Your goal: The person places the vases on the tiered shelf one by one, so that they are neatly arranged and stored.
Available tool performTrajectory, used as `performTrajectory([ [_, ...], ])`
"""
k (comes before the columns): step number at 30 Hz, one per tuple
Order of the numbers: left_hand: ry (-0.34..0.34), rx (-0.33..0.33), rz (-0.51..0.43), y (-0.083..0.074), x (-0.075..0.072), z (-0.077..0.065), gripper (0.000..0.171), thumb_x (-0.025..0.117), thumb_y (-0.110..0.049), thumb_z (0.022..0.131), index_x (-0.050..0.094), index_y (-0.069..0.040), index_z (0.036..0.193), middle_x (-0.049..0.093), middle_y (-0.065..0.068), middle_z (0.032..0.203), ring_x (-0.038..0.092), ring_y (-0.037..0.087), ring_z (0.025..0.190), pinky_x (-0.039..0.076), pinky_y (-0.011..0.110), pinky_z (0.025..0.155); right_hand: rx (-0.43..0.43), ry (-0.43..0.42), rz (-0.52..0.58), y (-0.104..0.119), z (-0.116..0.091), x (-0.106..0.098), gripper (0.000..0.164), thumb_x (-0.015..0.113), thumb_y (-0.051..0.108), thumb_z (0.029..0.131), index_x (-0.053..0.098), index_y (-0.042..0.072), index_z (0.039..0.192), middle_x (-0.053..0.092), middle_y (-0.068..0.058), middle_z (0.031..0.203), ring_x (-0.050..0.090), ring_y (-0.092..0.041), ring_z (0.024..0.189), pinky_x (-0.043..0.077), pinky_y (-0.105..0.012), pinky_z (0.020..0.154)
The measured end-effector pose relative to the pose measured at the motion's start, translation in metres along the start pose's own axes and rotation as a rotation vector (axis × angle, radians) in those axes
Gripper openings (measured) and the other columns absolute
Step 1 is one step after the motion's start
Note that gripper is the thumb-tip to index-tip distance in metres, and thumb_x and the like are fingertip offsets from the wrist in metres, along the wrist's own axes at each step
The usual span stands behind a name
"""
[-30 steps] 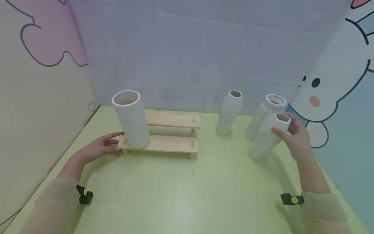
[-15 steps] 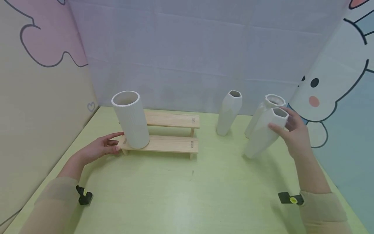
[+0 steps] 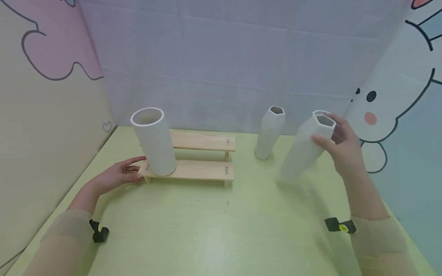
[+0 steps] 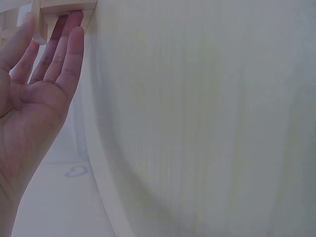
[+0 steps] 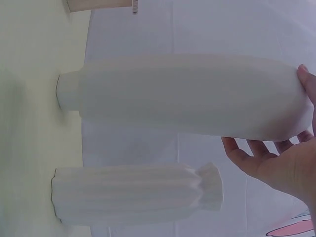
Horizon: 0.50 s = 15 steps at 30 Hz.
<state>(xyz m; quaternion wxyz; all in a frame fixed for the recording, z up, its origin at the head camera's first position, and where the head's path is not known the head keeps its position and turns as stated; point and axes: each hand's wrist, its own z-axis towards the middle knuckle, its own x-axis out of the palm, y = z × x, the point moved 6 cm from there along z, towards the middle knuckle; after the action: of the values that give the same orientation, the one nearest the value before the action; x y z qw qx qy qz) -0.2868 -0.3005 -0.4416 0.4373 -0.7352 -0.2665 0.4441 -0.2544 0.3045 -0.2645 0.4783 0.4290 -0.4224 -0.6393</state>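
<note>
My right hand (image 3: pixel 345 149) holds a white faceted vase (image 3: pixel 300 149) near its top, thumb on the near side and fingers behind. The vase tilts in the head view, its lower end blurred above its shadow. Behind it, a white ruffled-rim vase (image 5: pixel 133 195) stands on the table, mostly hidden in the head view. My left hand (image 3: pixel 114 177) touches the left end of a two-tier wooden shelf (image 3: pixel 203 169), its fingers mostly straight beside a leg in the left wrist view. On the lower tier's left end stands a white ribbed cylindrical vase (image 3: pixel 155 143).
Another white faceted vase (image 3: pixel 270 134) stands at the back, between the shelf and the held vase. The pale green table (image 3: pixel 207 230) meets a plain cloth backdrop (image 3: pixel 207 69) behind, with printed panels at left and right.
My right hand has lifted the faceted vase and brought it left and back, now covering most of the ruffled vase. My left hand stays at the shelf's end.
</note>
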Motion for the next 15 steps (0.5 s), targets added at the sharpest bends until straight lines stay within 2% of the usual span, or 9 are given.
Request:
performTrajectory([
  [9, -0.001, 0.006, -0.01, 0.001, 0.0, 0.0, 0.073, 0.065, -0.028, 0.09, 0.023, -0.026, 0.15, 0.046, 0.021, 0.138, 0.06, 0.017, 0.11, 0.049, 0.024, 0.088, -0.037, 0.023, -0.034, 0.026, 0.01, 0.016, 0.064, 0.075, 0.006, 0.08, 0.049, 0.026, 0.135, 0.051, -0.001, 0.13, 0.049, -0.018, 0.115, 0.048, -0.014, 0.077],
  [15, -0.002, 0.006, -0.007, 0.002, -0.001, 0.001, 0.074, 0.065, -0.029, 0.09, 0.023, -0.025, 0.15, 0.046, 0.021, 0.138, 0.06, 0.019, 0.11, 0.049, 0.024, 0.088, -0.088, 0.043, 0.03, 0.041, 0.014, 0.029, 0.062, 0.074, 0.003, 0.079, 0.052, 0.022, 0.133, 0.056, -0.001, 0.122, 0.053, -0.018, 0.108, 0.048, -0.016, 0.076],
])
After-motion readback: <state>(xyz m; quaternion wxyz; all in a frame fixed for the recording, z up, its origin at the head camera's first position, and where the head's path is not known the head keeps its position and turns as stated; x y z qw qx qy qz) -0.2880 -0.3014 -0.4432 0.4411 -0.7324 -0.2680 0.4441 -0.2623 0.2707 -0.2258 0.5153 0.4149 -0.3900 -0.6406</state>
